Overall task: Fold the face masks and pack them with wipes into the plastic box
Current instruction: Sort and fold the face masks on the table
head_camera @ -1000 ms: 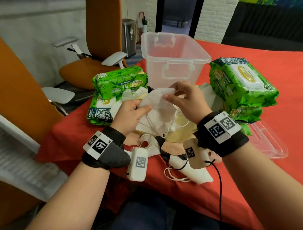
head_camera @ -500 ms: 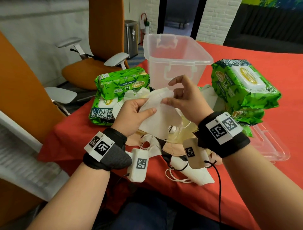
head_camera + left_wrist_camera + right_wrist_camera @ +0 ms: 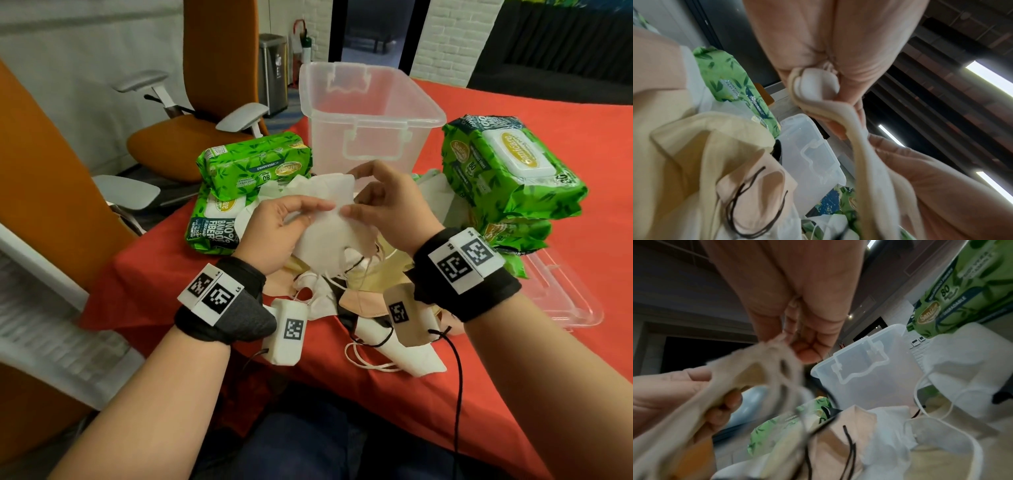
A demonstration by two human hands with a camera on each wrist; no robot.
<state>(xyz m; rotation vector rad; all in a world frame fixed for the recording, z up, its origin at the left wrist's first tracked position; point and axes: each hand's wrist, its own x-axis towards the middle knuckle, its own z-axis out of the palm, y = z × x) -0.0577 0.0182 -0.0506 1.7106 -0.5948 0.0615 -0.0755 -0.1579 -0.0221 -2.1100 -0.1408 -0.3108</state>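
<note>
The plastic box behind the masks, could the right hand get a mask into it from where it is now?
Probably yes. The plastic box stands open just beyond the right hand, with nothing between them, though that hand now pinches the white mask.

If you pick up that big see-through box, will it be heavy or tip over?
Probably light: the plastic box looks thin-walled and nothing shows inside it. It likely won't tip easily, since it sits flat and wide on the red tablecloth, though an empty box may slide if pushed. Its latch handle should give fingers a hold.
</note>
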